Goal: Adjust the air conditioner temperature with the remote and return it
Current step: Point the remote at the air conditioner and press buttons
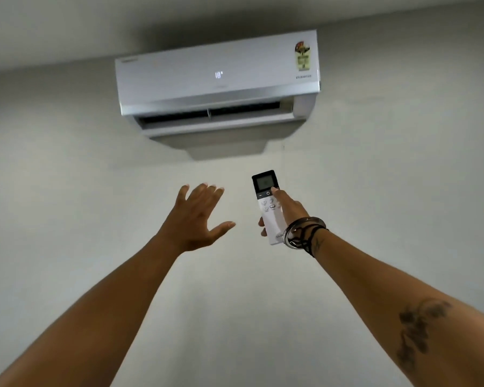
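A white air conditioner (217,79) hangs high on the wall, its flap open and its front display reading 18. My right hand (289,209) holds a white remote (268,208) with a dark screen on top, pointed up at the unit. The thumb rests on a button just below the screen. My left hand (197,217) is raised beside it, to the left, fingers spread and holding nothing. It does not touch the remote.
A plain pale wall (67,177) fills the view, with the ceiling (95,20) above the unit. Bracelets and a black cord circle my right wrist (305,233). A sticker (303,55) sits at the unit's top right.
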